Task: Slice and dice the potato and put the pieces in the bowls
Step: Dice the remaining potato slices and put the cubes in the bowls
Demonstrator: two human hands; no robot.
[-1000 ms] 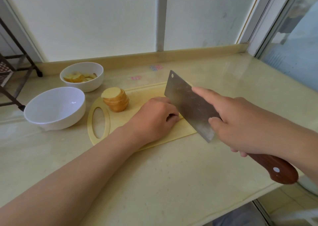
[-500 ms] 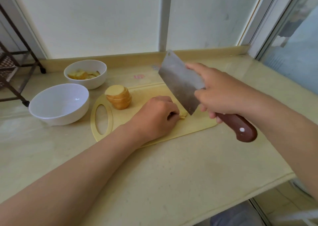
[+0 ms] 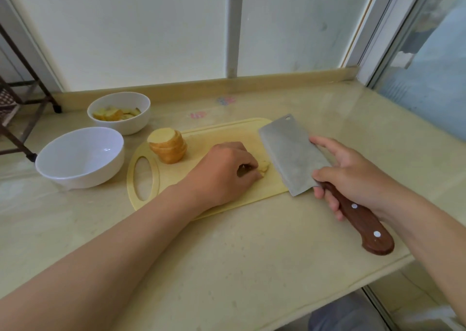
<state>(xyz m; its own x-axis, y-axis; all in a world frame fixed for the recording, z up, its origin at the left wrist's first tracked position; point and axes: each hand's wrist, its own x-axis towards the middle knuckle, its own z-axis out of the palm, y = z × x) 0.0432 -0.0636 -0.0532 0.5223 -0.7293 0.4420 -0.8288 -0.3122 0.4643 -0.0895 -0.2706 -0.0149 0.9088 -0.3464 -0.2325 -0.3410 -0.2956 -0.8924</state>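
Observation:
On the yellow cutting board my left hand curls over a small pile of cut potato pieces, fingertips on them. My right hand grips the brown wooden handle of a cleaver, forefinger stretched along the blade, which tilts just right of the pieces. A stack of potato slices stands at the board's left end. The big white bowl at left shows nothing inside. The smaller white bowl behind it holds potato slices.
The board lies on a glossy beige counter that ends at a near edge on the lower right. A pale wall and window frame close the back. A dark metal rack stands at the far left.
The cleaver came down from its raised position and now tilts just right of the cut pieces over the board's right end. My left hand stayed on the pieces.

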